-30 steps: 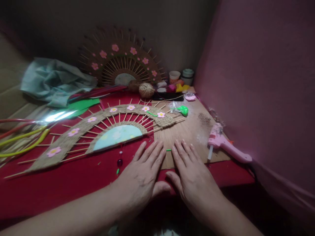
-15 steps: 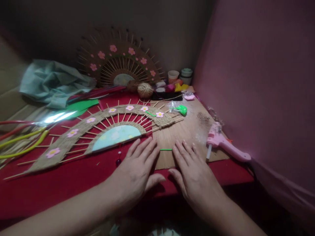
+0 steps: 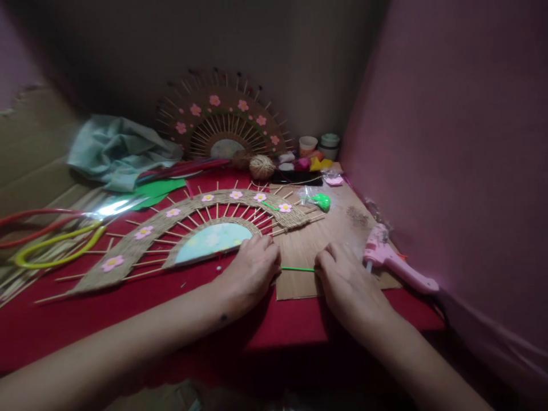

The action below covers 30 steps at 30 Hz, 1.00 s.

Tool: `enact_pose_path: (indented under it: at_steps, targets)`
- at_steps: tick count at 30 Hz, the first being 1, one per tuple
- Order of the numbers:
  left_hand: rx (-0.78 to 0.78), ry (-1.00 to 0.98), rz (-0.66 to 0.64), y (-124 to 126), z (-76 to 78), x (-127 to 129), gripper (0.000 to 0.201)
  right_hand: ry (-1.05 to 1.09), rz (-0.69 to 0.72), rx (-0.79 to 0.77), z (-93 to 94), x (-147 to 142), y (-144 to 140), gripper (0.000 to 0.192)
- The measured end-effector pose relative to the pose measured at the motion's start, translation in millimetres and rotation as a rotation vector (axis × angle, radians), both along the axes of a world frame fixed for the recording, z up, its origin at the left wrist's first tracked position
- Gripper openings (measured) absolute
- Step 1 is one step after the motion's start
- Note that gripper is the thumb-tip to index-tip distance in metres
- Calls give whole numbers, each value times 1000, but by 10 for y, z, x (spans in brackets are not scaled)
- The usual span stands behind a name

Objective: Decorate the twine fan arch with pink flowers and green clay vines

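Observation:
A thin green strand of clay (image 3: 298,269) stretches between my two hands, just over the cardboard sheet (image 3: 295,290). My left hand (image 3: 252,268) has its fingers curled in at the strand's left end. At the other end, my right hand (image 3: 347,285) is closed in a pinch. The fingertips themselves are mostly hidden. Beyond my left hand lies a woven twine fan (image 3: 158,233) with sticks, pink clay flowers and a pale blue half-round centre (image 3: 214,240). A short green strip (image 3: 269,205) sits on its band between two flowers. A green clay lump (image 3: 322,202) in clear wrap rests farther back.
A pink glue gun (image 3: 398,262) lies at the right by the pink wall. Scissors (image 3: 60,251) with red and yellow handles are at the left. Behind stand a finished-looking fan (image 3: 229,108), a twine ball (image 3: 262,167), crumpled cloth (image 3: 122,148) and small tubs (image 3: 329,145).
My hands have gone from flat, outstretched fingers to curled ones at the strand's ends. More of the green strand shows between them. The camera view has shifted slightly.

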<state>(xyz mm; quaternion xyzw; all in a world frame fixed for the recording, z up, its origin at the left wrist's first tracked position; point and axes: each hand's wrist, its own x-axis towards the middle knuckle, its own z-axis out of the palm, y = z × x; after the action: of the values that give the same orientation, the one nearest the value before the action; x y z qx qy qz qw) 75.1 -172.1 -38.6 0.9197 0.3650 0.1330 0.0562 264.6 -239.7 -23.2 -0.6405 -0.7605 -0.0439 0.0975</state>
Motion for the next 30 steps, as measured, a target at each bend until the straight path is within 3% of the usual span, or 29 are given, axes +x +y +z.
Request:
enact_pose_path:
  at_steps: [4,11,16,19,23,30]
  targets:
    - [61,2,-2,-67,10,33,11,8,97,37,-86,69,28,21]
    - [113,124,-47,-164,191,28,19,86,177,128,-194,126,48,21]
    - [62,61,-59,-71,215,6,12,163,141,216,-221,114,57,20]
    - [13,-20,-69,13,210,-8,8,205,146,160,-184,93,66,14]
    - [-22,-105,-86,83,244,-35,16,199,153,20,-101,68,75,10]
    - [-98,-177,-134,69,442,-52,17,252,178,6,-54,47,78,9]
